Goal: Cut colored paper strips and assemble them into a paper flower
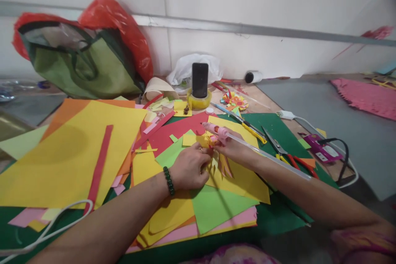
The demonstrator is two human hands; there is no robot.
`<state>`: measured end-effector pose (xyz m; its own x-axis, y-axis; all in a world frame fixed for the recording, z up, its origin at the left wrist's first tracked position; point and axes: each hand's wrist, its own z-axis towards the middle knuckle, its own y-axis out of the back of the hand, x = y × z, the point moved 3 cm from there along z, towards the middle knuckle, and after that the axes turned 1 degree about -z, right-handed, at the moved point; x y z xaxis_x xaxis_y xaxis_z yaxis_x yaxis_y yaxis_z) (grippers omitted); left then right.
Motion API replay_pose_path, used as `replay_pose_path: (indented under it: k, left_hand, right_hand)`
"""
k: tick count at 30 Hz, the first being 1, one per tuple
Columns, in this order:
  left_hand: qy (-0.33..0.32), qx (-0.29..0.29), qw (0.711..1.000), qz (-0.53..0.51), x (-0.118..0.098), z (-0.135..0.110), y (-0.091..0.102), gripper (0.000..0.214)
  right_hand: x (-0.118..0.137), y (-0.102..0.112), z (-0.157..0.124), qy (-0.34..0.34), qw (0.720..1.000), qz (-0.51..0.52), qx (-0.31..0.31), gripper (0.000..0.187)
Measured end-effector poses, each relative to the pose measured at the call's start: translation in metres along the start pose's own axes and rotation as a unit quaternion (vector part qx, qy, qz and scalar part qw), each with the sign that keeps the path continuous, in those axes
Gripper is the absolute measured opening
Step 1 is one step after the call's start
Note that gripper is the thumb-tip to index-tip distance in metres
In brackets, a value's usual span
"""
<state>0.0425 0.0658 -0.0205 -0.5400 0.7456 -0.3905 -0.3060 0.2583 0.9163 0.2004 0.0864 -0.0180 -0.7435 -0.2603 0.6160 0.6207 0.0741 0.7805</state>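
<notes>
While both hands meet near the middle of the desk (355,140), the left hand (188,169), with 1 bead bracelet (168,180) on its wrist, curls its fingers and pinches a small fringed paper piece (216,164) of yellow and orange. The right hand (232,147) is closed around 1 pink tool (214,129), whose tip points toward the desk's left side just above that piece. 1 clear rod (272,157) runs along the right forearm from the tool; whether it is joined to it I cannot tell. The piece lies on a loose stack of coloured sheets (213,210): green, yellow, pink and red.

Toward the left edge lies 1 large yellow sheet (62,156) with 1 red strip (99,167) across it. Right of the hands, on a dark green sheet, lie 2 cutting tools: 1 yellow-handled pair (252,128) and 1 pair of red-handled scissors (292,159). Near the far edge 1 phone (199,79) stands upright in 1 yellow tape roll (199,102), with 1 paper flower (234,101) just beside it. At the far left corner sits 1 green bag (80,64) with red plastic around it. 1 white cable (49,227) loops by the near left edge.
</notes>
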Motion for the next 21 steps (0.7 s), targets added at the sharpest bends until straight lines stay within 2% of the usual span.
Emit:
replay_pose_path:
  k: [7, 12, 21]
  left_hand:
    - [-0.006, -0.033, 0.999, 0.006, -0.0012, -0.0014, 0.0001, 0.007]
    - [-0.001, -0.010, 1.000, 0.018, -0.0006, 0.0002, -0.0020, 0.007]
    - [0.006, -0.007, 1.000, -0.008, 0.0010, 0.0020, -0.0020, 0.011]
  right_hand:
    - [-0.0052, 0.0000, 0.0034, 0.024, 1.000, 0.016, -0.012, 0.044]
    - [-0.0070, -0.0001, 0.0064, 0.030, 0.999, -0.018, -0.018, 0.039]
    - [-0.0009, 0.0034, 0.0070, 0.016, 0.999, 0.018, -0.023, 0.049]
